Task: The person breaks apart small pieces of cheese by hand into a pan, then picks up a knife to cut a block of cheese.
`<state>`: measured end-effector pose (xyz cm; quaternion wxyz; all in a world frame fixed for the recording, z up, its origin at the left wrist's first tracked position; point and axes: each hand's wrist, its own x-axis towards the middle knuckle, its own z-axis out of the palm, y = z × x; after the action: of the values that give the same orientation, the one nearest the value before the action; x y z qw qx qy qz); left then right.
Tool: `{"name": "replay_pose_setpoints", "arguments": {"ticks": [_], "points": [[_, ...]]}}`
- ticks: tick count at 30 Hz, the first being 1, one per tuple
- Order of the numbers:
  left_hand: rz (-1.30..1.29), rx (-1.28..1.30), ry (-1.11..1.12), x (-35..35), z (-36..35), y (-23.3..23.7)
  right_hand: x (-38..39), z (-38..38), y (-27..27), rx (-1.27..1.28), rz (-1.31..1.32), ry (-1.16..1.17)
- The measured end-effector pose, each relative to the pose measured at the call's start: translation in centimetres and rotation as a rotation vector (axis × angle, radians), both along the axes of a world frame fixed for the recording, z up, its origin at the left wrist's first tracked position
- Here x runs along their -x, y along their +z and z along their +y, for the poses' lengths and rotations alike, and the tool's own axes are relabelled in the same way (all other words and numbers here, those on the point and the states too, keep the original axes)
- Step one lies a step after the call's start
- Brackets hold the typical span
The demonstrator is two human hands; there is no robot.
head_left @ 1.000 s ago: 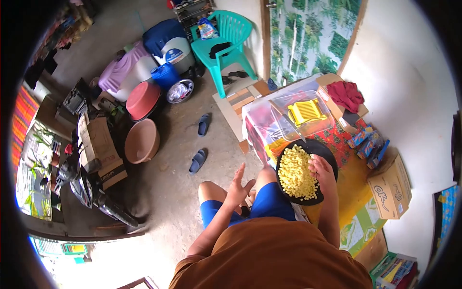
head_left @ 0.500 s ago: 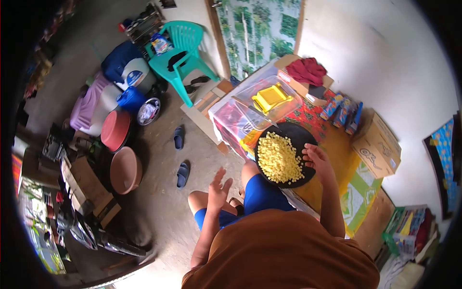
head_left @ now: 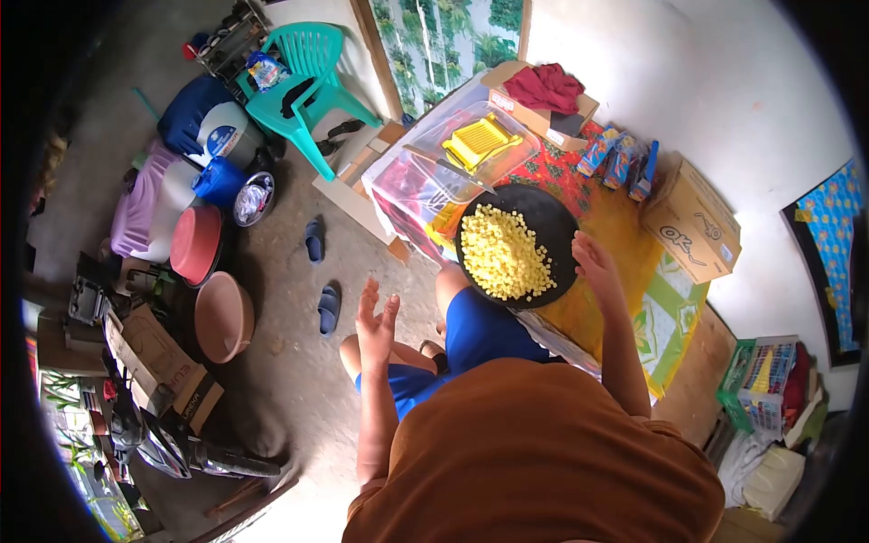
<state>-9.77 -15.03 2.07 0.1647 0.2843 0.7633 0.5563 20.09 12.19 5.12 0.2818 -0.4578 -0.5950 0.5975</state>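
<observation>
A round black tray [head_left: 563,222] heaped with small yellow diced pieces [head_left: 505,253] rests at the near edge of the cloth-covered table [head_left: 625,262]. Right at the tray's rim is my right hand [head_left: 595,261], fingers stretched out and holding nothing. My left hand [head_left: 377,324] is raised over the floor, left of the tray, its fingers apart and nothing in it. Behind the tray stands a clear plastic box [head_left: 409,185], with a yellow slicer [head_left: 480,143] on top and a long thin blade-like thing near its front.
A cardboard box [head_left: 692,222] and several blue packets [head_left: 620,158] stand at the table's wall side. A green chair [head_left: 312,100] is at the back left. Basins [head_left: 224,317], slippers [head_left: 328,310] and a motorbike [head_left: 163,443] occupy the floor at left.
My right hand has shifted from over the diced pieces' edge to the tray's rim. The left hand has risen slightly and turned more upright. The whole view has shifted a little.
</observation>
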Motion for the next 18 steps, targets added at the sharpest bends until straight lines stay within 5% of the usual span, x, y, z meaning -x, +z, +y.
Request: {"name": "replay_pose_setpoints", "arguments": {"ticks": [1,5,14,18], "points": [[-0.01,-0.043,-0.014,0.1,-0.1,-0.9,-0.2,0.4,-2.0,-0.034,-0.035,-0.007],[-0.75,-0.096,-0.042,-1.2,0.7,-1.9,0.3,2.0,-11.7,-0.203,-0.066,-0.104],[-0.985,-0.084,-0.229,-4.3,6.0,-6.8,6.1,-1.2,-15.2,-0.564,-0.596,-0.026],[-1.006,0.007,-0.239,-5.6,8.5,-5.5,8.2,-1.6,-14.2,-0.548,-0.345,0.029]]}}
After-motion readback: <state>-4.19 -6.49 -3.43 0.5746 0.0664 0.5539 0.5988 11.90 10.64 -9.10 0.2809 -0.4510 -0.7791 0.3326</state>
